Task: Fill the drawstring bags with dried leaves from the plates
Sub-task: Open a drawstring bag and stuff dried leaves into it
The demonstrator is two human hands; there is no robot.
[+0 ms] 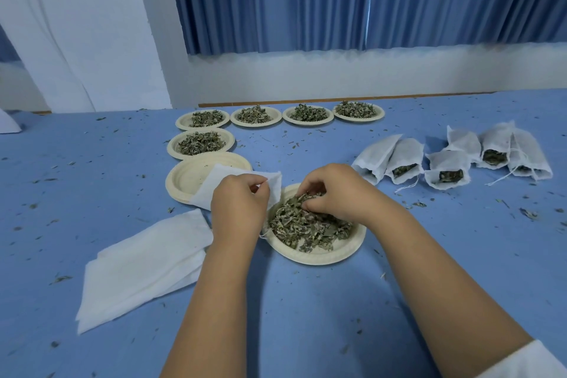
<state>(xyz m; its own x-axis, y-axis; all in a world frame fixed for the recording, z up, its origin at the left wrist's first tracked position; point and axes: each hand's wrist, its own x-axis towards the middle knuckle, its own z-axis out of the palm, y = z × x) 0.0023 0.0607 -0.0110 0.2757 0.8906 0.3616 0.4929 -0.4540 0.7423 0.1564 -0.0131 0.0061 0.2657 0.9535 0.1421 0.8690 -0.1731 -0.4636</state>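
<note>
Forearms (429,273) nearest, reaching in: left hand (237,205) pinches limp, featherweight drawstring bag (214,184) by its mouth hem beside near plate (322,258); right hand (334,190) curls round brittle, crumbly dried leaves (310,230) on that plate, probably best taken loosely.

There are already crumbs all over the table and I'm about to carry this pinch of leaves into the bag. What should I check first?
1. Left hand pinches the bag at its mouth edge: ok.
2. Right hand curled round dried leaves: ok.
3. Bag mouth open wide enough: cannot tell, the left hand hides it.
4. Bag mouth close beside the near plate: ok.
5. Leaves left on that plate: ok, a good heap.
</note>
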